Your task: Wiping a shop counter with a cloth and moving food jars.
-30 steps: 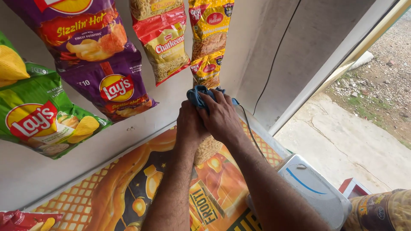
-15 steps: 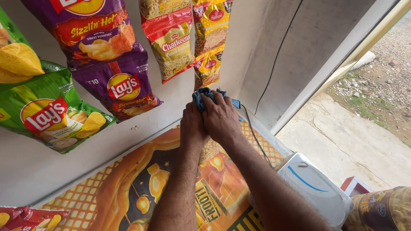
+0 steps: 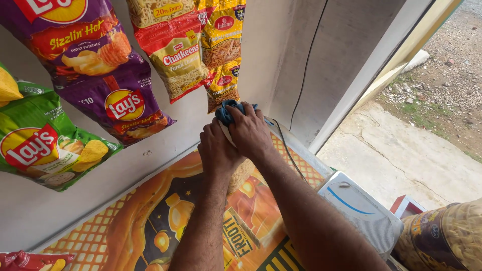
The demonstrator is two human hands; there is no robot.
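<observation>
Both my hands press together at the far corner of an orange printed counter top (image 3: 150, 221). My right hand (image 3: 249, 131) is closed over a blue cloth (image 3: 227, 111), which bunches out past my fingertips against the white wall. My left hand (image 3: 217, 150) lies just beside and under it, fingers curled; what it grips is hidden by the right hand. A pale, textured thing (image 3: 240, 175) shows under my wrists on the counter.
Snack bags hang on the white wall: purple (image 3: 95, 65), green (image 3: 40, 145), red and yellow (image 3: 175, 50), orange (image 3: 223, 50). A black cable (image 3: 301, 80) runs down the corner. A white box (image 3: 361, 211) and a bag of snacks (image 3: 447, 236) sit at right, by an open doorway.
My hands stay in the same corner on the blue cloth, shifting only slightly. The view has moved a little, so the hanging bags sit further right and lower.
</observation>
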